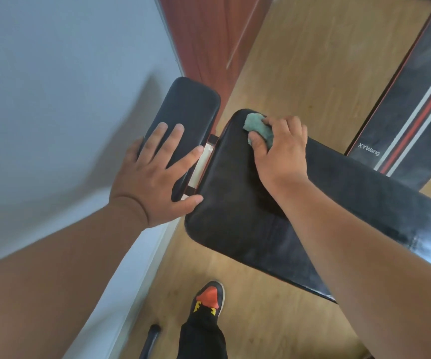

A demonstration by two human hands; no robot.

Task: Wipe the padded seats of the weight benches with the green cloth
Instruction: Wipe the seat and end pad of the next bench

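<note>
A black padded bench runs across the middle: a long back pad (242,229) and a smaller seat pad (191,110) beyond a gap with a pale frame. My right hand (281,151) presses a crumpled green cloth (258,125) onto the far corner of the long pad, fingers closed on the cloth. My left hand (157,172) lies flat with spread fingers across the gap, fingertips on the small seat pad and thumb on the edge of the long pad.
A white wall (53,99) rises at the left with a reddish-brown door (209,35) behind the bench. A second black pad with red and white stripes (411,120) lies at the right. Wooden floor (312,60) lies below; my shoe (209,299) stands near the bench.
</note>
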